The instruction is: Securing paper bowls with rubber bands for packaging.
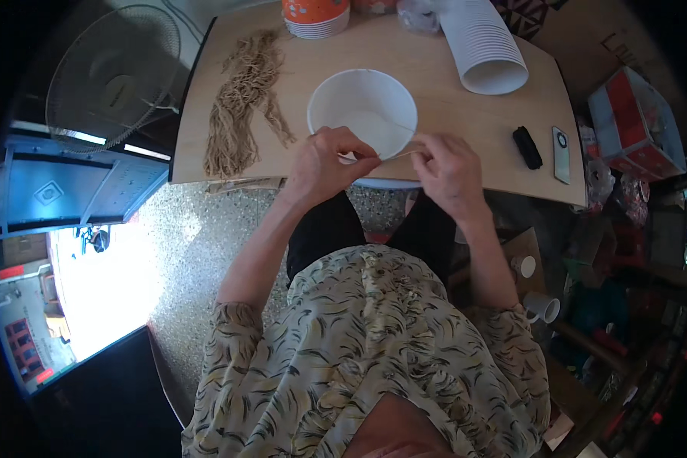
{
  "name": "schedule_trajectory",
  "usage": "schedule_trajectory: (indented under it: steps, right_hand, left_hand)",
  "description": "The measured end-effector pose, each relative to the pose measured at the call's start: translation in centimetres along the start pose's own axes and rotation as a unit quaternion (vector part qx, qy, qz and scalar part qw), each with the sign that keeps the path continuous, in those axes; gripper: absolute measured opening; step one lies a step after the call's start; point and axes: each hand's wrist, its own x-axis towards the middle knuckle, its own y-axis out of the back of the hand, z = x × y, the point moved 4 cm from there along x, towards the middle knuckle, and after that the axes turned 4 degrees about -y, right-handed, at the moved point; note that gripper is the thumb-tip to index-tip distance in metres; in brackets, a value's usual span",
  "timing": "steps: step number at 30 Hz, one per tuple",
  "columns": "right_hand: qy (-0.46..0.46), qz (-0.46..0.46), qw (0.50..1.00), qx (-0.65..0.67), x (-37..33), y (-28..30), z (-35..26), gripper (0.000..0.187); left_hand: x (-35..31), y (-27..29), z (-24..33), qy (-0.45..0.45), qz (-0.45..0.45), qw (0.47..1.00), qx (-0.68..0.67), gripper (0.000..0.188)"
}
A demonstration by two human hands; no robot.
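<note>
Red-and-white carton (638,122) right of table (466,122)

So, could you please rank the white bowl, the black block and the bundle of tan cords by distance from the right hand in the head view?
From the right hand:
1. White bowl, just left, beside the fingers.
2. Black block, to the right on the table.
3. Bundle of tan cords, far left of the table.
</note>
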Motion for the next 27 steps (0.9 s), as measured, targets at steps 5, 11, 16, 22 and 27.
schedule_trajectory:
  steps: [5, 11, 16, 22, 27]
  right_hand:
    - [0.069, -0.011, 0.998, 0.005, 1.7, -0.3, 0.5, 0.014]
    - [0.066, -0.098, 0.991, 0.061, 2.3, -1.7, 0.2, 0.011]
    - [0.116, -0.166, 0.979, 0.000, 3.2, -1.4, -1.5, 0.011]
    - [0.105, -0.258, 0.957, 0.078, 4.1, -0.9, -3.1, 0.010]
    - [0.146, -0.241, 0.954, 0.101, 7.2, 0.2, -5.4, 0.011]
  left_hand:
    - [0.6, -0.2, 0.1, -0.003, -0.010, 0.999, -0.043, 0.013]
    - [1.0, 1.1, -1.4, -0.018, 0.039, 0.986, -0.162, 0.012]
    - [0.9, 1.4, -1.8, 0.054, 0.008, 0.956, -0.287, 0.015]
    - [1.8, 1.5, -1.7, 0.171, -0.001, 0.833, -0.525, 0.026]
    - [1.9, 0.2, -1.2, 0.136, -0.105, 0.883, -0.437, 0.025]
